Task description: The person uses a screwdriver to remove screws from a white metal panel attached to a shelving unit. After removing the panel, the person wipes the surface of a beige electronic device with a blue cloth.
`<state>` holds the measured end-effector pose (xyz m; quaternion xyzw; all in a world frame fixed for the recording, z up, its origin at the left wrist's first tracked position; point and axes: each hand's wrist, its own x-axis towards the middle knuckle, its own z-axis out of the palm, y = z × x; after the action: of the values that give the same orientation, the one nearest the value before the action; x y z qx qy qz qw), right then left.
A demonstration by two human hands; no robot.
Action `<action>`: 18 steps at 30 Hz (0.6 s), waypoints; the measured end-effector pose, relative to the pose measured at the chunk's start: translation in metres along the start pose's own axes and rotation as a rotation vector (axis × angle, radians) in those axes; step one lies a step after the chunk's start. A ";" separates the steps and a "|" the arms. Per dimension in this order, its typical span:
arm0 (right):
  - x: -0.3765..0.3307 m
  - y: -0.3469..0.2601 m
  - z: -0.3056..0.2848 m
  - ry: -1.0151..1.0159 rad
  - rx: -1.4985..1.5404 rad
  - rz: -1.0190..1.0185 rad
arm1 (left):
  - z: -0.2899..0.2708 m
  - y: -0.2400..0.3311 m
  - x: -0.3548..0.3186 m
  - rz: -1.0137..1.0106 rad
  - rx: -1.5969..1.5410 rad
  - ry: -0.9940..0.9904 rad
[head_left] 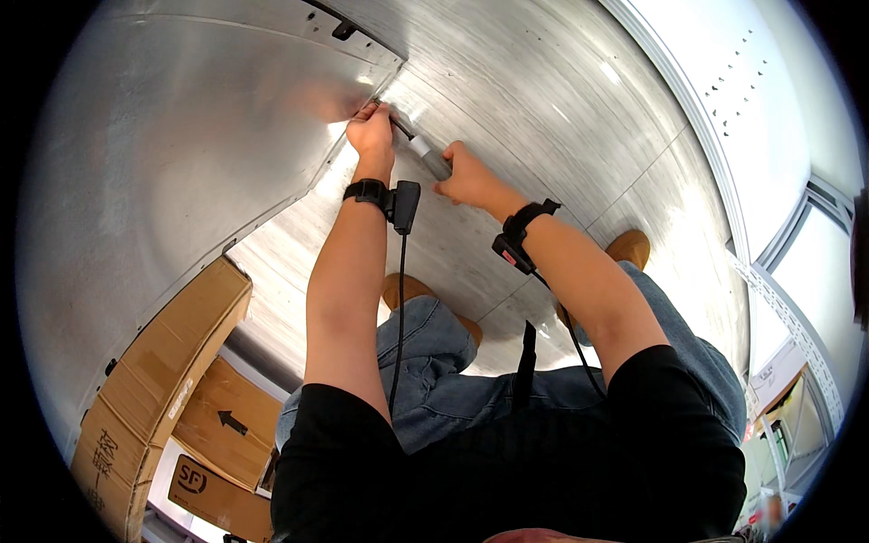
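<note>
A screwdriver with a grey handle and a thin dark shaft slants up and left toward the edge of a large metal panel. The fingers of my right hand are closed around the handle's back end. At the panel's edge, my left hand is pinched beside the screwdriver's tip. Whatever lies between those left fingers is hidden, and so is the exact spot where the tip meets the panel.
Cardboard boxes stand at the lower left, against the panel. Below me is a grey wood-look floor. A white curved panel with small holes rises on the right, above a perforated metal rail. Cables run from my wrist straps.
</note>
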<state>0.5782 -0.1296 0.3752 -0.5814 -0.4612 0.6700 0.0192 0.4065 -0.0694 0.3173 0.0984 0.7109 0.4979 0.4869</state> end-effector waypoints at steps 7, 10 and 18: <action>-0.006 -0.001 0.006 0.051 0.009 -0.052 | -0.001 -0.008 0.012 0.062 0.212 0.157; 0.006 0.013 -0.007 -0.049 0.305 0.008 | 0.009 0.006 -0.004 -0.022 0.076 0.107; 0.000 0.011 -0.007 -0.109 0.211 0.036 | 0.002 0.004 -0.001 -0.026 0.007 0.058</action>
<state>0.5895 -0.1320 0.3693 -0.5470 -0.3780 0.7457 0.0429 0.4078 -0.0670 0.3211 0.0763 0.7276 0.4916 0.4724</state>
